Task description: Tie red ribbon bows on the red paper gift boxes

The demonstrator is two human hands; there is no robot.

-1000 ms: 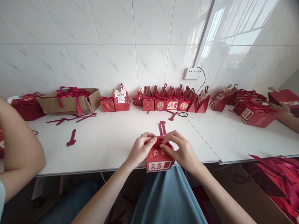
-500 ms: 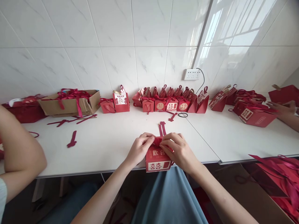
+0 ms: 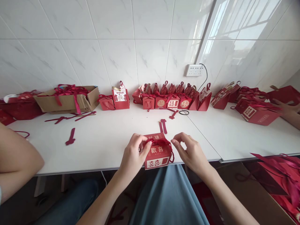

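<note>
My left hand (image 3: 135, 151) pinches the ribbon (image 3: 161, 142); my right hand (image 3: 191, 151) curls beside it, grip unclear. Box (image 3: 157, 153) reads "歡喜".

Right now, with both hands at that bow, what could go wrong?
1. The red box sits right at the table's front edge; a tug toward the body might tip it off.
2. The left hand and right hand are at opposite ends of the red ribbon; an uneven pull could leave the bow lopsided or loose.
3. Loose maroon strips lie just behind the box and might get shoved if it slides back.
</note>
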